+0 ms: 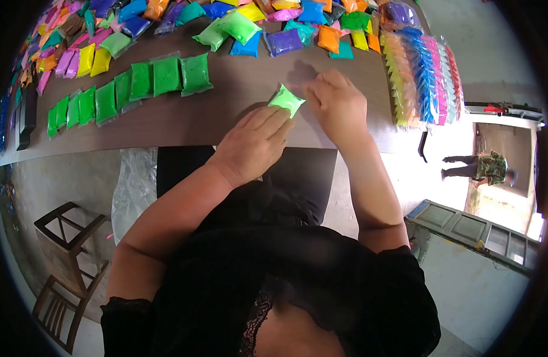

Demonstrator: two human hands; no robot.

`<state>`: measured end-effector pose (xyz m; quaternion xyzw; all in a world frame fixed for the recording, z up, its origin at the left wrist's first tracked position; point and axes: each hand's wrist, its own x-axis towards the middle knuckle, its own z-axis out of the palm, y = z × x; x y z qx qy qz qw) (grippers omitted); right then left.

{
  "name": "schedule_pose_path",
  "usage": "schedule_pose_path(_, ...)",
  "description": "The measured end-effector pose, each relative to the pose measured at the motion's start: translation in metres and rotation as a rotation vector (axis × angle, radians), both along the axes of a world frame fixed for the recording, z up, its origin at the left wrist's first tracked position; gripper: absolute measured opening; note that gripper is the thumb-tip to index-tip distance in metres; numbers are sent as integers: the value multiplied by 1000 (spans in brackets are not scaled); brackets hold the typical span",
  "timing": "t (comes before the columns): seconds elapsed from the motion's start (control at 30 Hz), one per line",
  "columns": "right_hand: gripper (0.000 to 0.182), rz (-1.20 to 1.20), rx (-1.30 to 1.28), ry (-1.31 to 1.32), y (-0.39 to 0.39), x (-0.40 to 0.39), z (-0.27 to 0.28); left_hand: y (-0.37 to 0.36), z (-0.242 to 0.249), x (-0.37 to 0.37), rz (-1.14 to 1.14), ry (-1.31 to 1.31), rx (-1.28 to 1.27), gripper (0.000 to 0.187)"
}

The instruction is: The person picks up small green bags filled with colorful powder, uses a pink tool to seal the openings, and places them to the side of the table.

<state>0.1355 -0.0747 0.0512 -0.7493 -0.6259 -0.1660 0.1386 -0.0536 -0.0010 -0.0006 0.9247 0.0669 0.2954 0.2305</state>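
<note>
Near the table's front edge, my left hand holds a light green packet, its fingers over the packet's lower part. Just right of the packet is my right hand, its fingers closed in a pinch; what they hold, if anything, is too small to make out. To the left, a slanting row of darker green packets lies side by side on the table. Two light green packets rest above my hands, on the edge of a pile of mixed colours.
Many coloured packets cover the back of the table. Stacked rows of packets stand at the right end. A dark object lies at the left end. Wooden chairs are at lower left. A person is far right.
</note>
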Motion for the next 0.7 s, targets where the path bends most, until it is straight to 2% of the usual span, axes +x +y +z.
schedule_pose_path(0.07,6,206,24,171,-5,-9,2,1,0,0,6,-7,12,35)
schedule_pose_path(0.2,7,143,74,125,-1,6,-8,1,0,0,-20,13,1,36)
schedule_pose_path(0.27,9,-133,2,406,-1,18,-6,0,1,-1,-34,31,-16,36)
schedule_pose_path(0.3,11,-41,74,502,-2,16,-1,1,3,0,-38,48,-35,37)
schedule_pose_path(0.33,11,-49,80,499,-1,15,-3,2,3,0,-47,45,-30,37)
schedule_pose_path(0.4,11,33,-55,812,-6,11,-16,1,4,-1,-32,47,3,40)
schedule_pose_path(0.53,12,-162,151,624,-12,32,-27,1,8,1,-46,43,-63,45)
schedule_pose_path(0.57,11,-254,172,737,-17,29,-27,0,11,2,-17,15,-29,46)
schedule_pose_path(0.63,10,-251,236,764,-23,22,-35,1,12,7,0,-8,6,48)
schedule_pose_path(0.7,9,-246,294,786,-27,19,-38,5,7,19,37,58,143,47)
